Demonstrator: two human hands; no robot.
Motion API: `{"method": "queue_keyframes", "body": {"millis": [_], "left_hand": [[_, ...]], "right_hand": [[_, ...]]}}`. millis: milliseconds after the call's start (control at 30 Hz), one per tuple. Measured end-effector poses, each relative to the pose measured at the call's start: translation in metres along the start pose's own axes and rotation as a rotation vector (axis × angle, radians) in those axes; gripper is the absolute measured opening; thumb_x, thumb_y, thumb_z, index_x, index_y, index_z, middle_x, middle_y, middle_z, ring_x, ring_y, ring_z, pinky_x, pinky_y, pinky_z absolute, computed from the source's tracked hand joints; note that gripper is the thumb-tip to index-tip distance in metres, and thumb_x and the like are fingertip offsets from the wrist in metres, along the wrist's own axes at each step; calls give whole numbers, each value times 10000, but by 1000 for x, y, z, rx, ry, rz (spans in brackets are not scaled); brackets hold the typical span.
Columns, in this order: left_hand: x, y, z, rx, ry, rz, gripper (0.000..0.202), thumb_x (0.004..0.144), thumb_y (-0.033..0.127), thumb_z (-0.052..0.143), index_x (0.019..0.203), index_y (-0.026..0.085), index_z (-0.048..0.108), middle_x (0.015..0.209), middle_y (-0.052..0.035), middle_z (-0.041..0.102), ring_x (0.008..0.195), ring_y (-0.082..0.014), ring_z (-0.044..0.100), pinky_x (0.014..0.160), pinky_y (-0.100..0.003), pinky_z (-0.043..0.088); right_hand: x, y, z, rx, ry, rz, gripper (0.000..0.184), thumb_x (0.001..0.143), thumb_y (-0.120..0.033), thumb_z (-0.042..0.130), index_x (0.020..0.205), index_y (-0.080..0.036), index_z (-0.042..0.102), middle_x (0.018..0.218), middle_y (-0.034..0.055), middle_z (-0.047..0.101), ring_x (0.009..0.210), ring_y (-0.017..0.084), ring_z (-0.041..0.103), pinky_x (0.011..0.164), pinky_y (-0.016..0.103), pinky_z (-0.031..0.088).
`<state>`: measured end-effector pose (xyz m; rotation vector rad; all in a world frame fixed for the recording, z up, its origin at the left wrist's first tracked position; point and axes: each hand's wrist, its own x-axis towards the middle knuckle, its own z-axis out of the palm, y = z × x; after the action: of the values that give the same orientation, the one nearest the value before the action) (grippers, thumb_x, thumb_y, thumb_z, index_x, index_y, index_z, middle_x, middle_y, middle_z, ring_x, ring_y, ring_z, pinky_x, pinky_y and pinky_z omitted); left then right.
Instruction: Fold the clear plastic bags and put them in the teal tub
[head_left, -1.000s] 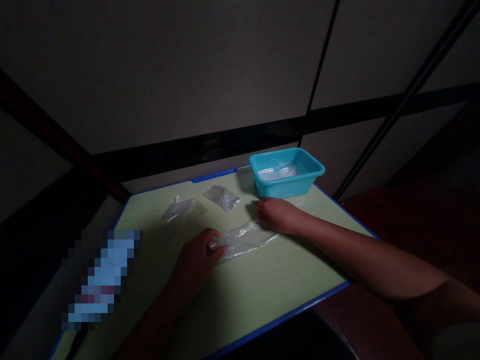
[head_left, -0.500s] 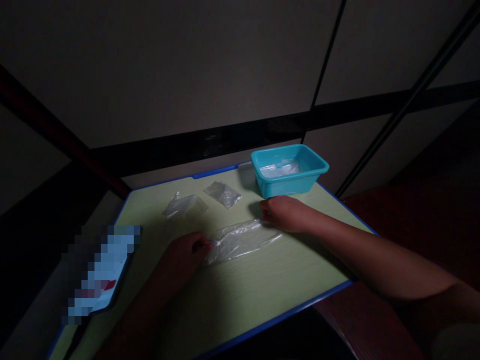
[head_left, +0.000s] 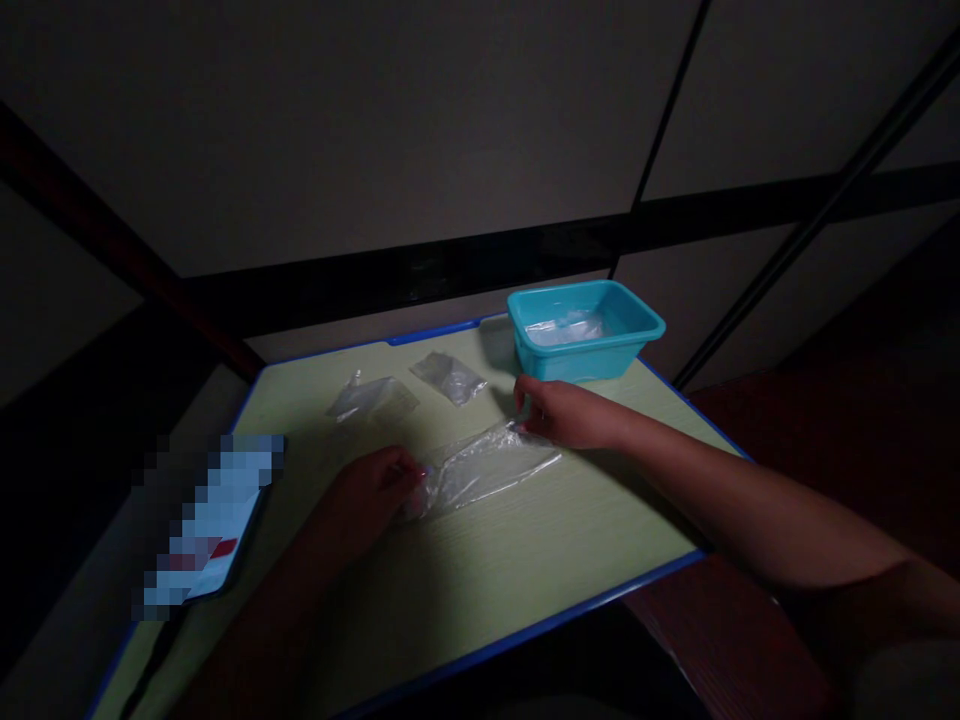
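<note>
A clear plastic bag [head_left: 487,468] lies stretched out lengthwise on the small pale green table [head_left: 510,580]. My left hand [head_left: 379,490] pinches its left end between thumb and fingers. At the far right corner of the bag, my right hand [head_left: 559,412] has its fingertips closed on the film. Beyond my hands rest two folded plastic bags, one on the left [head_left: 373,398] and another nearer the middle [head_left: 448,378]. A turquoise plastic basket [head_left: 592,362] stands just behind my right hand, with more clear plastic inside.
A phone [head_left: 217,530] with a lit, blurred screen and a dark cable [head_left: 154,655] lies along the table's left side. The table has a raised blue edge [head_left: 570,615]. Behind it rises a panelled cupboard front [head_left: 420,130] with a black band.
The left end of the bag is now more bunched at my left hand. My right hand's fingers have shifted slightly at the far right corner. The view has tilted a little.
</note>
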<state>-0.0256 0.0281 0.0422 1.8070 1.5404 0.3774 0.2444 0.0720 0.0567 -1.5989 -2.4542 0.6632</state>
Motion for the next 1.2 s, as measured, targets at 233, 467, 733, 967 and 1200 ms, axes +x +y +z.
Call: {"method": "queue_keyframes", "body": {"millis": [233, 467, 733, 967, 1200], "left_hand": [[0, 2, 1, 79, 12, -82, 225, 772, 390, 483, 728, 203, 600, 522, 16, 611, 535, -188, 582, 538, -278, 364], [1, 2, 3, 281, 215, -58, 207, 825, 373, 493, 892, 203, 589, 693, -14, 648, 657, -197, 604, 590, -274, 362], [3, 0, -2, 348, 370, -141, 279, 879, 301, 452, 1127, 203, 535, 779, -40, 676, 711, -211, 624, 639, -281, 382], [0, -6, -24, 298, 246, -164, 314, 854, 475, 444, 755, 203, 565, 695, -24, 629, 642, -190, 585, 554, -266, 342], [-3, -25, -29, 298, -16, -112, 264, 684, 451, 636, 604, 208, 569, 603, 19, 583, 582, -171, 546, 515, -260, 311]], "right_hand": [[4, 8, 1, -101, -82, 38, 273, 785, -146, 584, 1057, -162, 581, 808, 42, 678, 666, 148, 579, 545, 232, 307], [-10, -11, 5, -365, 124, 64, 305, 891, -225, 439, 1161, -138, 552, 1024, 157, 662, 842, 253, 629, 685, 328, 438], [-20, -22, 49, -268, 2, -530, 572, 965, -398, 377, 1493, -230, 235, 1574, 114, 150, 1439, 289, 145, 1103, 615, 113], [-16, -18, 55, -254, -111, -472, 607, 959, -492, 354, 1497, -251, 214, 1564, 112, 135, 1442, 297, 115, 1094, 647, 87], [-17, -17, 51, -272, -182, -466, 625, 953, -519, 360, 1501, -270, 192, 1570, 104, 77, 1445, 303, 57, 1095, 644, 75]]}}
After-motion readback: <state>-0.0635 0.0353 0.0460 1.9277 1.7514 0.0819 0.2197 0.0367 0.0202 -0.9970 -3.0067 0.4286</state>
